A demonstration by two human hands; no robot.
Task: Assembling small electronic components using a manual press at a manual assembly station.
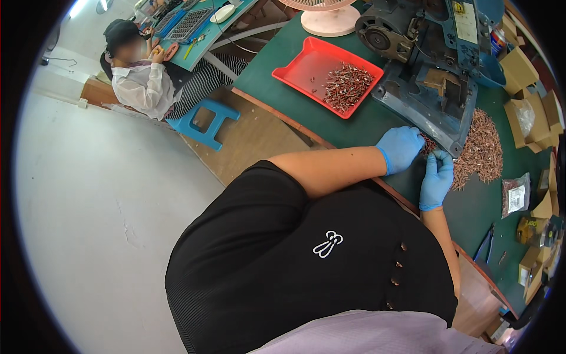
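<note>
Where the green table [471, 212] meets grey floor [88, 206], gloved hands [420, 162] pinching small copper pieces [480, 153].

**What you cannot see well**

The left hand [400, 147] and the right hand [437, 179] are in blue gloves. The fingertips hide behind each other, so what they pinch is too small to tell. The pile of little brown metal bits [480, 153] just past the right hand is a blur. The machine [427, 59] above the hands is cut off at the top edge.
</note>
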